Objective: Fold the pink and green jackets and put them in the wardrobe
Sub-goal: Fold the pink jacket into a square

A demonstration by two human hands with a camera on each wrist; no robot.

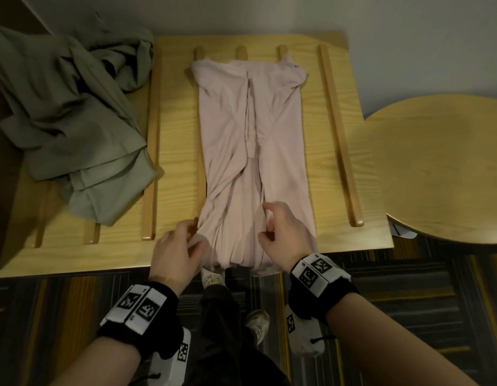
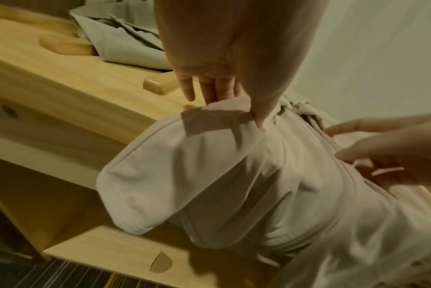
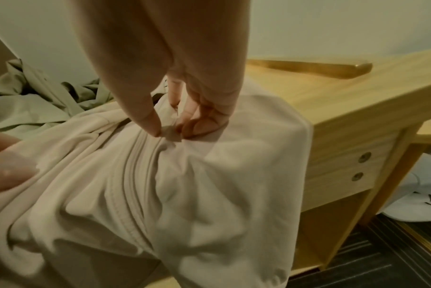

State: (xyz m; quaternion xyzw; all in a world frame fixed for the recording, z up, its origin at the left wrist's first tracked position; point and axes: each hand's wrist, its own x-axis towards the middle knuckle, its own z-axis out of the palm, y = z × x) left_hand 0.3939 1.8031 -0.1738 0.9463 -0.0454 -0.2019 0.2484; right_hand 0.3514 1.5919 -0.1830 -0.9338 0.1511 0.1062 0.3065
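Observation:
The pink jacket [image 1: 252,129] lies as a long narrow strip on the wooden bench [image 1: 175,135], its near end hanging over the front edge. My left hand [image 1: 190,235] grips the near left corner; in the left wrist view my left hand [image 2: 236,109] pinches the pink jacket [image 2: 222,175] between thumb and fingers. My right hand [image 1: 269,222] pinches a fold near the right side of that end, and the right wrist view shows my right hand [image 3: 171,133] closed on the pink jacket [image 3: 184,194]. The green jacket [image 1: 69,115] lies crumpled on the bench's left part. No wardrobe is in view.
Raised wooden slats [image 1: 339,129] run front to back across the bench. A round wooden table [image 1: 436,168] stands close on the right. White slippers [image 3: 419,194] lie on the striped carpet [image 1: 408,274] by the bench's right leg. My feet [image 1: 258,324] stand at the front edge.

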